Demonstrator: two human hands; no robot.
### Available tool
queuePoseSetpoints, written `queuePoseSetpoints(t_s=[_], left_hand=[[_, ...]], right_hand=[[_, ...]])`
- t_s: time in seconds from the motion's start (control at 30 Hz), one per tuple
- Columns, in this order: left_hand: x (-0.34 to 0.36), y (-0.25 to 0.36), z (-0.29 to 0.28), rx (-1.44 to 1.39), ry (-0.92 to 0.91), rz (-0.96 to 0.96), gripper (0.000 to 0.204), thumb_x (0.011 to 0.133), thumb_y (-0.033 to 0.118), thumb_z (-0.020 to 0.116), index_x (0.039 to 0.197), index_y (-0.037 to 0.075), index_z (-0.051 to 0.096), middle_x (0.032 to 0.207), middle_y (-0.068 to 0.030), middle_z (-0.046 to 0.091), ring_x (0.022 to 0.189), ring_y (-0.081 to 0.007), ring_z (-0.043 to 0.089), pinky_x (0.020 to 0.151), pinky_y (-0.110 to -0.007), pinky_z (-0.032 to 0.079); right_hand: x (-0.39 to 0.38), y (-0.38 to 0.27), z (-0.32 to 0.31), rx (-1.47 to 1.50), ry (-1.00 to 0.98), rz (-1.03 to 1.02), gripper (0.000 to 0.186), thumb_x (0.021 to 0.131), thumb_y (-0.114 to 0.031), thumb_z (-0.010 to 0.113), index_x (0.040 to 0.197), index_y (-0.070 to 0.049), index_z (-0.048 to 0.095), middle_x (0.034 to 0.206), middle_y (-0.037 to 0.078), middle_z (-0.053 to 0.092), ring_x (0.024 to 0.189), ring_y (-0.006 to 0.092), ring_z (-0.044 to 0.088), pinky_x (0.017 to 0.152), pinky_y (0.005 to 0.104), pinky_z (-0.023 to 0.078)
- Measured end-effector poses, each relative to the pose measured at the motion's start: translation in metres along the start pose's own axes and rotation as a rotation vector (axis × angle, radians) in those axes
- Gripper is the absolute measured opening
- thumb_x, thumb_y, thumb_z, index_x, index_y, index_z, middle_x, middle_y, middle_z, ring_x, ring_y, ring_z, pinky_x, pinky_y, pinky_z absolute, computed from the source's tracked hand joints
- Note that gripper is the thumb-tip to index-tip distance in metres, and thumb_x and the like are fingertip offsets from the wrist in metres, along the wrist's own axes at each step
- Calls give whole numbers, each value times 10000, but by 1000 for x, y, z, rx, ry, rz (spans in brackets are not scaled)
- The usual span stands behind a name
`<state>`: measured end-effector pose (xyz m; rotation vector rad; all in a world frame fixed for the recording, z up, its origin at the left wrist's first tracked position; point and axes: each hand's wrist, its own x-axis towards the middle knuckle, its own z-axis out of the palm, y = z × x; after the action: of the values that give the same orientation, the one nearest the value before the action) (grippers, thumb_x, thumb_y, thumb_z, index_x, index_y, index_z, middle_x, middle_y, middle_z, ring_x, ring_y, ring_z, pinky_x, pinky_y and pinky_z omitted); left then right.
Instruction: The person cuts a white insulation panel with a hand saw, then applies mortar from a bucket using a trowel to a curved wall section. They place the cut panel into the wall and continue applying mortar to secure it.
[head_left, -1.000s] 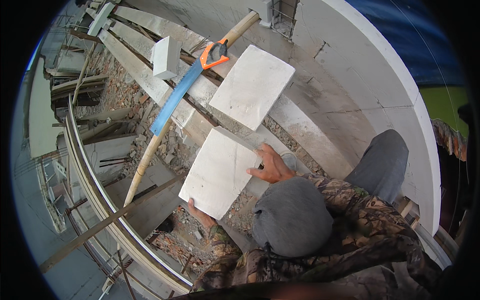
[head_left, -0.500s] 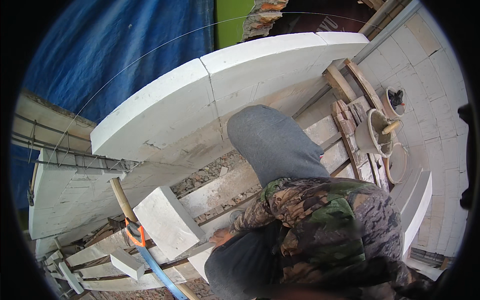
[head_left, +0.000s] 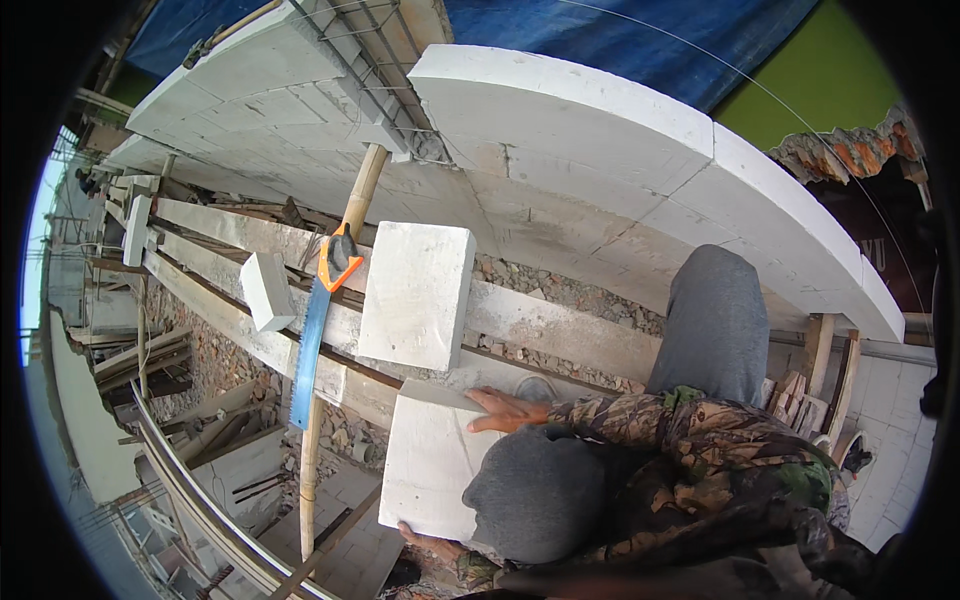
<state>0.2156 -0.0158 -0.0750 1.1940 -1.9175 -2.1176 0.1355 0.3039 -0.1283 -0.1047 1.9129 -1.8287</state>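
Note:
A white rectangular building block (head_left: pixel 425 465) lies in front of my left knee, between my two hands. My right hand (head_left: pixel 505 410) rests on its far right corner, with fingers stretched along the edge. At the near lower edge my left hand (head_left: pixel 432 543) grips the block; part of that hand is hidden beside my knee. Just beyond stands a second white block (head_left: pixel 415 295). To the left, a handsaw (head_left: pixel 313 340) with a blue blade and an orange-and-black handle lies across the planks by a bamboo pole (head_left: pixel 365 190). A small white offcut (head_left: pixel 265 292) sits beside the saw.
Long planks (head_left: pixel 560 330) run over rubble. A white block wall (head_left: pixel 620 200) curves along the far side, with rebar (head_left: pixel 385 60) at its gap. Below the planks' left side, a drop shows timber (head_left: pixel 145 360) and broken stone. Buckets (head_left: pixel 855 450) stand at the right.
My view has swung left, so the blocks and saw appear farther right and more fully. My left hand has come into view on the block, and my right hand shows more clearly.

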Motion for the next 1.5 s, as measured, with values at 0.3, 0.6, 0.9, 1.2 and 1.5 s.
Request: queuePoseSetpoints(t_s=[0.3,0.6,0.9,1.2,1.5], left_hand=[[109,92,76,-251,-336,-29,855,868,559,670,1439,-44,466,1245,-265,637,1060,-355,689,834,-468,592],[191,172,265,98,-565,-81,746,981,603,565,1409,-7,529,1302,-186,643,1084,-278,684,915,-394,572],[234,142,334,434,-912,-6,767,1047,609,413,1491,-14,470,1454,-210,541,1277,-354,570,1077,-451,479],[183,112,421,649,-1012,269,717,1052,567,445,1447,-28,506,1414,-212,561,1253,-350,579,1064,-447,483],[113,121,487,665,-1160,564,668,1058,526,477,1404,-42,543,1374,-214,580,1228,-346,589,1050,-443,487]], right_hand=[[1,-83,-52,304,229,110,845,969,-450,581,1544,80,261,1520,293,369,1417,370,395,1196,451,284],[38,-52,-94,653,544,36,867,976,-462,579,1521,94,199,1423,304,443,1360,324,476,1143,385,377],[41,-39,-103,231,676,329,1039,966,-689,465,1560,124,208,1547,370,348,1461,439,373,1197,477,320],[-114,-153,-102,-594,1149,189,306,810,-171,674,1030,40,649,996,158,608,1094,355,560,1112,533,389],[-336,-233,-39,-548,2128,366,457,923,-307,705,1237,11,610,1300,230,554,1313,400,483,1124,499,401]])
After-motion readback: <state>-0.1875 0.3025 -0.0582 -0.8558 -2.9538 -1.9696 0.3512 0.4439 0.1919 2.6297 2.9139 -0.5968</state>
